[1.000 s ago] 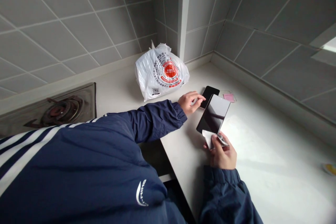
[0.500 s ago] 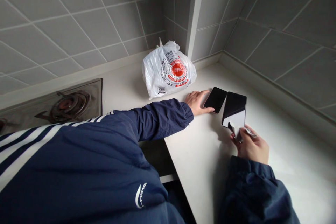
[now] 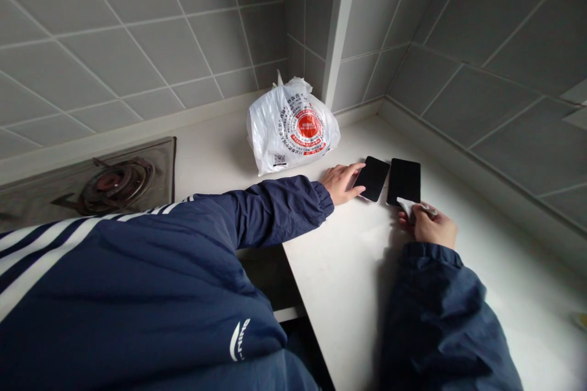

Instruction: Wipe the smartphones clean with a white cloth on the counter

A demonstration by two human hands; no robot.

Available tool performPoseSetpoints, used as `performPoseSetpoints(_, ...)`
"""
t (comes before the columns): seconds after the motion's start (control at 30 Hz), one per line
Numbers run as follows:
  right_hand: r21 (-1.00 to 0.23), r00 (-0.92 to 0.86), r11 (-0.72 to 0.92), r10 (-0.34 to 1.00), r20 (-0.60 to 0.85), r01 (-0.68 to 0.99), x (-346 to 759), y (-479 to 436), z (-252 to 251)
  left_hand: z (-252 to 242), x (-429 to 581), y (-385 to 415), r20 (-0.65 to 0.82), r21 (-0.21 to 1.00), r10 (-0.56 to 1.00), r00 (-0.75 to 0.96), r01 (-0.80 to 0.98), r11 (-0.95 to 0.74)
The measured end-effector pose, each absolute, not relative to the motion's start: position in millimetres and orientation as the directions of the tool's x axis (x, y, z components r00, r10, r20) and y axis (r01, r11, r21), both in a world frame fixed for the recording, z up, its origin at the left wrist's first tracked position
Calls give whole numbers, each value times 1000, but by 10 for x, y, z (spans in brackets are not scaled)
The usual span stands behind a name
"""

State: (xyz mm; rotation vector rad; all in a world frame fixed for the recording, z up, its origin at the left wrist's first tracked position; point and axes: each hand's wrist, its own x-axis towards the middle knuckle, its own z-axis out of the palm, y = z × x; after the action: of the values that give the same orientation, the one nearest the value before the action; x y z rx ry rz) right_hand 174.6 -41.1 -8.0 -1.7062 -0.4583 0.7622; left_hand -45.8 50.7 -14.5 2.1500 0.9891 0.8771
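Two flat black, phone-like slabs lie side by side on the white counter. My left hand (image 3: 340, 184) reaches the left phone (image 3: 373, 177), its thumb and forefinger set at opposite sides of the near end. Light-coloured rim shows along this phone's lower edge. Between the fingers of my right hand (image 3: 433, 226) is a crumpled white tissue (image 3: 408, 205), or a thin cloth; which one I cannot tell. It meets the lower edge of the right phone (image 3: 404, 180). Some fingers of my right hand are hidden beneath it.
A white plastic bag (image 3: 293, 128) with red and black print stands behind my left hand. At far left is a gas stove (image 3: 114, 183). Grey tiled walls meet the counter (image 3: 339, 275) at a corner. An open cabinet space (image 3: 270, 281) shows under the counter edge.
The right phone, tilted and reflecting light before, now looks flat and dark. My right hand has moved up and slightly left with the white tissue. My left hand stays at the left phone.
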Motion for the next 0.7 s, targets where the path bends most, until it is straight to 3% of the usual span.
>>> performPoseSetpoints(0.13,-967,747,-253,648,-149,26,1704,-425,-113,-149,-427,550,273,770,836,477,413,-487)
performPoseSetpoints(0.4,-878,851,-364,518,86,310,1659,-511,-212,-7,-257,773,44,781,882,469,535,-323)
performPoseSetpoints(0.57,-837,863,-380,467,195,395,1603,-582,-272,-5,-201,865,-13,735,884,468,603,-309)
performPoseSetpoints(0.7,-840,839,-328,488,242,433,1574,-652,-293,-18,-215,899,-40,789,897,440,564,-241)
